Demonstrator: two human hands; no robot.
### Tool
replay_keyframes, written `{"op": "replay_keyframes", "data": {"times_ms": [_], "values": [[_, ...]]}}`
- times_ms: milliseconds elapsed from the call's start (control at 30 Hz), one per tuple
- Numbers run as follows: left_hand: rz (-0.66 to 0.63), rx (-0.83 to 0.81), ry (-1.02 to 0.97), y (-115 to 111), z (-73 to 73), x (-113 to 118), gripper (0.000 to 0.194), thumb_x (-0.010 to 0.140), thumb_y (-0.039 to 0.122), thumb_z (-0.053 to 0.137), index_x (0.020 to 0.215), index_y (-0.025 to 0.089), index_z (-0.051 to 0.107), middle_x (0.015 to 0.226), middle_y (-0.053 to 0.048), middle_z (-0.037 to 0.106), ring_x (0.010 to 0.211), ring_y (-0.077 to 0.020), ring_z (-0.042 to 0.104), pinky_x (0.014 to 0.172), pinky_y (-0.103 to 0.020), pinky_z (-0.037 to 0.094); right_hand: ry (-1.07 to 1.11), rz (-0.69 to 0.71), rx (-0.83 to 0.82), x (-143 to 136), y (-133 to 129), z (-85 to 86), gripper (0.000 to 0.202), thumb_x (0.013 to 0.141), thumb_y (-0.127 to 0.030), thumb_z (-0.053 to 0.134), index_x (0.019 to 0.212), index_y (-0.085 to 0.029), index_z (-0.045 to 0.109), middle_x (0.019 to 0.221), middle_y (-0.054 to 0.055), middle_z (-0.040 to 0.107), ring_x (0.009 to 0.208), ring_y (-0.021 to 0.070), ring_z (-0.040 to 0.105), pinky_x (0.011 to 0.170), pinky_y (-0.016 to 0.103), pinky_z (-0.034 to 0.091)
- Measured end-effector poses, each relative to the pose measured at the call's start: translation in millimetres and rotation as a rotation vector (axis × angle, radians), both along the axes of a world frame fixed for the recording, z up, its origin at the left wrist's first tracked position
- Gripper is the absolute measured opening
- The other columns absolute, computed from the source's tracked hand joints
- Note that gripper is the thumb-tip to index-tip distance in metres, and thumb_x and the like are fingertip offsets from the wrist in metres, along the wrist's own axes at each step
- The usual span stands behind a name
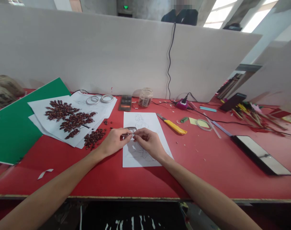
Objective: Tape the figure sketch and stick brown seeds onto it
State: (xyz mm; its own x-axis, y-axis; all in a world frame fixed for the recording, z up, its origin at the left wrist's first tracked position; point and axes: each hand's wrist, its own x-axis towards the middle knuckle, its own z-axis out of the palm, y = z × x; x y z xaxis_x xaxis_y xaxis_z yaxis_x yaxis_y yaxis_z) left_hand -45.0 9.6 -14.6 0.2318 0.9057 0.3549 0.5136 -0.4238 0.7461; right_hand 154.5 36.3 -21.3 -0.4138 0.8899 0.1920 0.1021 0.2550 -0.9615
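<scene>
My left hand (116, 139) and my right hand (147, 140) meet over a white sheet with a pencil drawing (145, 159), fingertips close together. Both hands are closed in a pinch; whatever lies between the fingertips is too small to name. A dark loop-shaped piece (130, 128) shows just behind the fingers, by the left hand; its kind is unclear. Left of that hand lies a pile of dark brown seeds (94, 139). Similar seeds fill a plant-like outline (72, 118) on another sheet. A yellow utility knife (175, 126), blade out, rests right of the drawing.
Behind the hands stand a dark phone-like device (125, 103) and a glass jar (145, 97). Tape rings (107, 98) lie on the papers. A green board (13, 134) is at left. Right are a purple socket (182, 104), a cable and a tablet (262, 155).
</scene>
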Motion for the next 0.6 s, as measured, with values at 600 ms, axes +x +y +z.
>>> {"op": "replay_keyframes", "data": {"times_ms": [600], "values": [[-0.011, -0.054, 0.043, 1.7, -3.4, -3.8, 0.027, 0.096, 0.03, 0.06, 0.115, 0.02, 0.075, 0.111, -0.007, 0.076, 0.099, -0.0217, 0.071, 0.091, -0.035, 0.055, -0.139, -0.065, 0.17, 4.2, 2.6, 3.8, 0.01, 0.091, -0.031, 0.063, 0.089, -0.022, 0.067, 0.083, 0.002, 0.07, 0.074, 0.0158, 0.064, 0.071, 0.031, 0.05]]}}
